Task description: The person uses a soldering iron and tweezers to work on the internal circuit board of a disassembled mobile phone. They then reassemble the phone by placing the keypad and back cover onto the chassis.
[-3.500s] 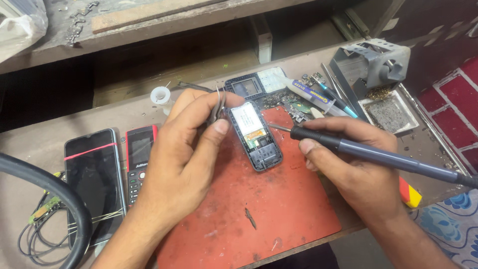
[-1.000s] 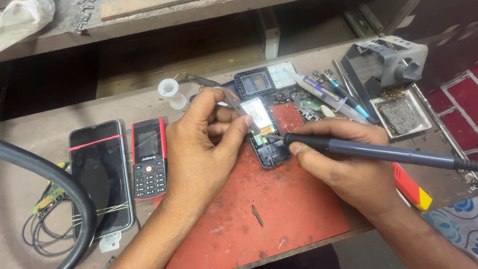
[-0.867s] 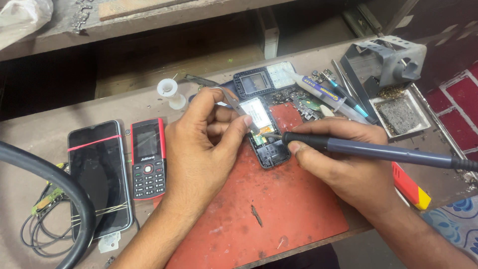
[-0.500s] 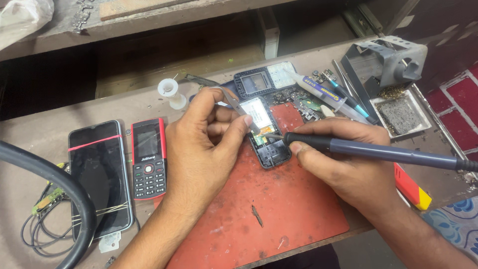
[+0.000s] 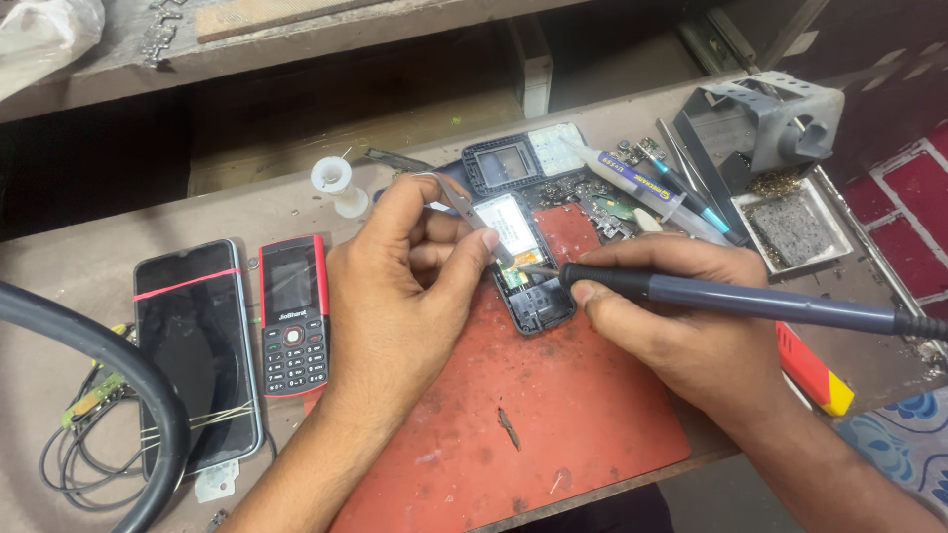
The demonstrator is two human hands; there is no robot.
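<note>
Left hand (image 5: 395, 296) grip pinches tweezers (image 5: 474, 212); right hand (image 5: 671, 316) grip clasps soldering iron (image 5: 741, 301); opened phone (image 5: 523, 266) between.

Two hands: left hand (image 5: 395, 296), right hand (image 5: 671, 316). Three phones: opened phone (image 5: 528, 266), red keypad phone (image 5: 293, 314), black smartphone (image 5: 196, 345). One soldering iron (image 5: 750, 301), one solder spool (image 5: 336, 185).

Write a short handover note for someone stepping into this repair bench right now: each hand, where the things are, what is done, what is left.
Left hand: fingers pinch metal tweezers, tips down at the opened phone.
Right hand: grips the soldering iron, tip at the phone's exposed board, beside the tweezer tips.
The opened phone lies on the red mat, back cover off. A red keypad phone and a black smartphone lie to the left; the iron stand is at far right.
Done: phone opened.
Left: the joint in hand; whether solder has flowed cannot be seen.
</note>
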